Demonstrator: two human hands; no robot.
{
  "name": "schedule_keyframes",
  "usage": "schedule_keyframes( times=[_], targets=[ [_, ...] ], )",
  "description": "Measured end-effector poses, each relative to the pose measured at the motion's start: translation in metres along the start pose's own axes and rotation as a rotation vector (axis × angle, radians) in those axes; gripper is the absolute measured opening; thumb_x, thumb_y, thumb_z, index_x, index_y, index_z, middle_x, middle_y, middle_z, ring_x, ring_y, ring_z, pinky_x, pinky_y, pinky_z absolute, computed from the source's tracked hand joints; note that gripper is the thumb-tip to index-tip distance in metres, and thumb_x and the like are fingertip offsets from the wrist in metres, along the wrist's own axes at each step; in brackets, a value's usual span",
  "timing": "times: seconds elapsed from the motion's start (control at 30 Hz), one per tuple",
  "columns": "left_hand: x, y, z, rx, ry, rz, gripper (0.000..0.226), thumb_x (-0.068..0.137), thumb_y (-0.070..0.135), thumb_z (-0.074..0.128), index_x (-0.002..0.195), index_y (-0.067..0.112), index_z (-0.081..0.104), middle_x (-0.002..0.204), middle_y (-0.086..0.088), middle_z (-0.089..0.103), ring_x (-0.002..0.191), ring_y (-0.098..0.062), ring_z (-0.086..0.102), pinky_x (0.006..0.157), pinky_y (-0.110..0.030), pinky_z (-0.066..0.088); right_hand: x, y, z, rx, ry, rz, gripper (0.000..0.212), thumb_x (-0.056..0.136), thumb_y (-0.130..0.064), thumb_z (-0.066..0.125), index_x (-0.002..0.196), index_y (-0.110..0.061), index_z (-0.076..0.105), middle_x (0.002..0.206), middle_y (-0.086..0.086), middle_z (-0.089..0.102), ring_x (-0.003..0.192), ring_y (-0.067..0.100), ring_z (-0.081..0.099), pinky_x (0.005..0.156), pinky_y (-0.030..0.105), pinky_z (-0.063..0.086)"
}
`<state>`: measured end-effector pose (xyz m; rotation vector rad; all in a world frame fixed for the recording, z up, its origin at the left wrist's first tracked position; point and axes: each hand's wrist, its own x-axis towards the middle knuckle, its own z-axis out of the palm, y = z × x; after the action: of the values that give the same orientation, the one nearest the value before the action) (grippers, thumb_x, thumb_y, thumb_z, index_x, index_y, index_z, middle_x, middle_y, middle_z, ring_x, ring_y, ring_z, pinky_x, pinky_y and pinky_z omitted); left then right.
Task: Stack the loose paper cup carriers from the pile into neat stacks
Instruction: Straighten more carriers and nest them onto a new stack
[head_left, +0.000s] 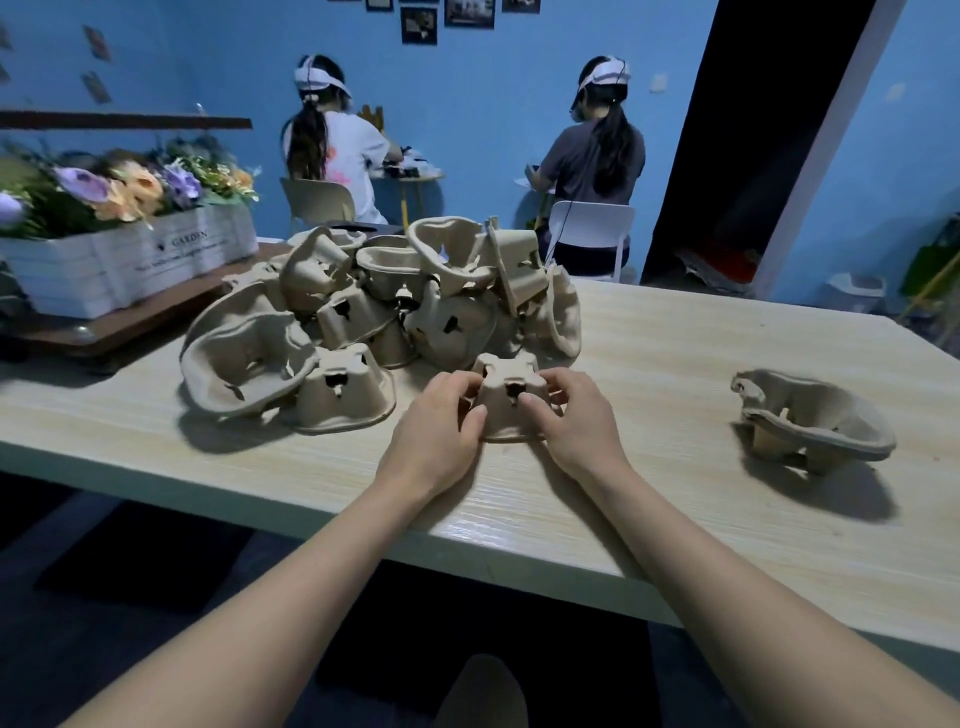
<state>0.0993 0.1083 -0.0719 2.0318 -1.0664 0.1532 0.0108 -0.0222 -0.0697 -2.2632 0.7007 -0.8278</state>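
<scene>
From the head camera, the left hand (445, 415) and right hand (569, 410) each curl their fingers round opposite sides of one upturned brown moulded-pulp cup carrier (508, 397), resting on the pale wood-grain table (649, 353) at the near edge of the jumbled carrier pile (384, 306). A small carrier stack (813, 418) sits well apart to the right.

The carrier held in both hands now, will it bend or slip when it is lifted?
The carrier looks like moulded pulp, so probably light and fairly stiff. Its matte surface should not slip from the left hand or right hand. The thin rim may flex slightly.
</scene>
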Motion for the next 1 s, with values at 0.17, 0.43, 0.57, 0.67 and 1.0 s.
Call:
schedule_keyframes(
  times=[0.17, 0.43, 0.57, 0.67, 1.0],
  targets=[
    [-0.002, 0.004, -0.004, -0.046, 0.012, 0.059, 0.035, 0.087, 0.007, 0.053, 0.121, 0.017, 0.057, 0.118, 0.004, 0.059, 0.104, -0.008, 0.054, 0.093, -0.022, 0.041, -0.005, -0.001, -0.008, 0.155, 0.082, 0.050, 0.019, 0.091, -0.030, 0.057, 0.099, -0.013, 0.062, 0.100, 0.003, 0.056, 0.091, 0.014, 0.050, 0.078, 0.024, 0.038],
    [-0.004, 0.004, -0.007, -0.091, 0.094, 0.100, 0.026, 0.082, 0.002, 0.060, 0.104, 0.014, 0.066, 0.105, 0.005, 0.061, 0.094, -0.006, 0.054, 0.082, -0.010, 0.036, -0.008, -0.001, -0.011, 0.340, 0.148, 0.103, 0.023, 0.090, -0.031, 0.058, 0.084, -0.009, 0.064, 0.090, 0.010, 0.064, 0.083, 0.018, 0.054, 0.077, 0.034, 0.043],
    [-0.004, 0.002, -0.009, -0.135, 0.181, 0.047, 0.017, 0.083, 0.001, 0.062, 0.093, 0.012, 0.070, 0.093, 0.004, 0.064, 0.082, -0.005, 0.054, 0.073, 0.002, 0.033, -0.010, -0.001, -0.013, 0.400, 0.131, 0.104, 0.034, 0.095, -0.034, 0.051, 0.082, -0.006, 0.066, 0.081, 0.007, 0.064, 0.076, 0.015, 0.052, 0.068, 0.031, 0.039],
    [-0.004, 0.003, -0.010, -0.150, 0.215, 0.043, 0.011, 0.086, 0.005, 0.061, 0.091, 0.011, 0.069, 0.088, 0.005, 0.062, 0.079, -0.007, 0.054, 0.069, -0.002, 0.034, -0.010, -0.001, -0.020, 0.529, 0.166, 0.174, 0.035, 0.099, -0.025, 0.042, 0.078, -0.010, 0.066, 0.079, 0.003, 0.064, 0.078, 0.015, 0.056, 0.073, 0.031, 0.045],
    [0.002, 0.014, -0.010, -0.271, 0.213, -0.012, 0.012, 0.093, 0.009, 0.054, 0.086, 0.016, 0.061, 0.081, 0.001, 0.063, 0.074, -0.013, 0.055, 0.065, -0.017, 0.039, -0.022, 0.002, -0.048, 0.315, 0.005, 0.069, 0.020, 0.088, 0.002, 0.056, 0.091, -0.015, 0.067, 0.088, -0.001, 0.067, 0.086, 0.012, 0.060, 0.080, 0.021, 0.047]
  ],
)
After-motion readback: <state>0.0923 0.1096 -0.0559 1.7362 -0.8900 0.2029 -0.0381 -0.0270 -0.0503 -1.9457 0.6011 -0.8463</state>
